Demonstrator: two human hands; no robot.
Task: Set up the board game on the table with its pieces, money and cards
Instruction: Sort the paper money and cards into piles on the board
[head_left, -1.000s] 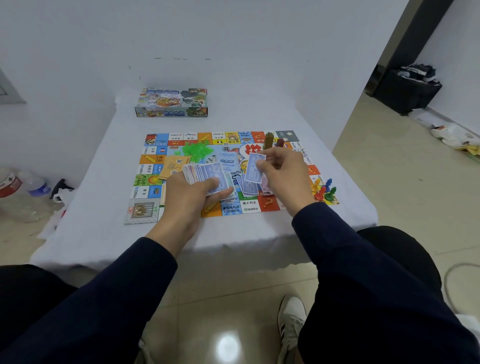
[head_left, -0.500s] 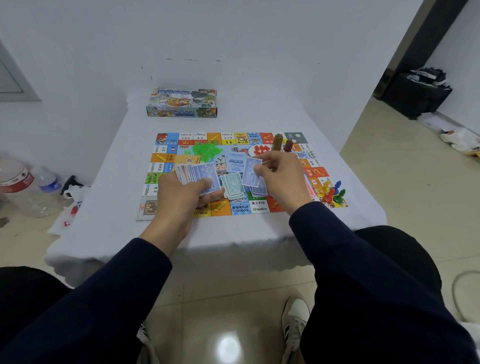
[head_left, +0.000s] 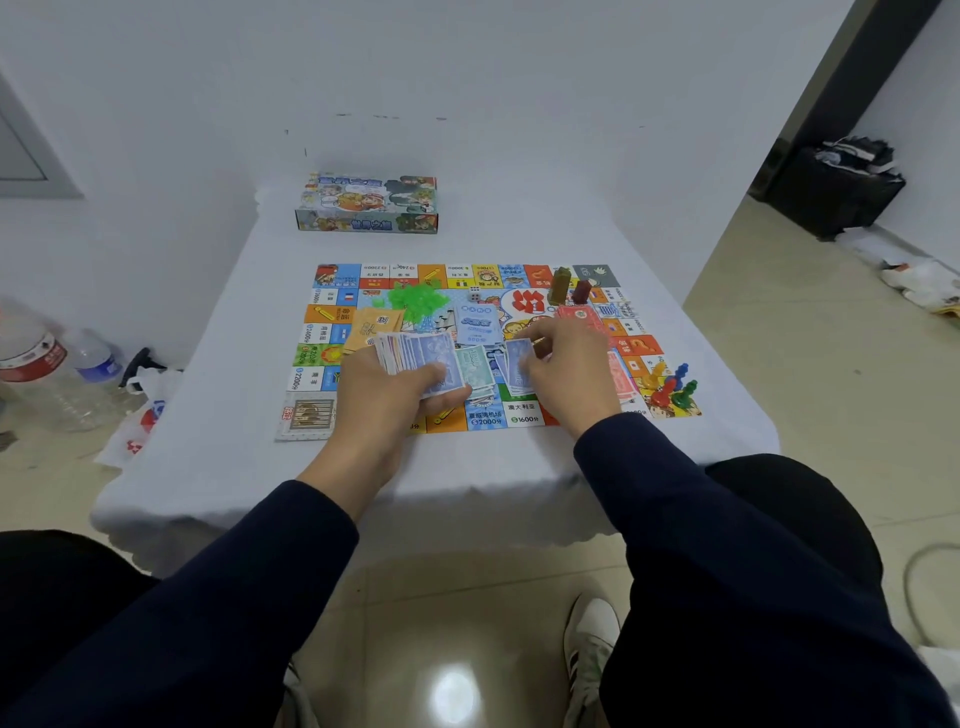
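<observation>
While dealing money over the board (head_left: 639, 345), keep the left hand (head_left: 387, 402) gripping the fanned notes (head_left: 421, 358). With the right hand (head_left: 569, 371) pinching one blue note (head_left: 518, 358), lay it squarely on the blue pile (head_left: 511, 382).

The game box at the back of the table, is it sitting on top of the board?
No, the game box sits on the white table behind the board, with a bare strip of cloth between them.

Both arms stretched forward; left hand (head_left: 387, 397) gripping fanned cards (head_left: 415, 358), right hand (head_left: 569, 374) pinching one card (head_left: 518, 358).
</observation>
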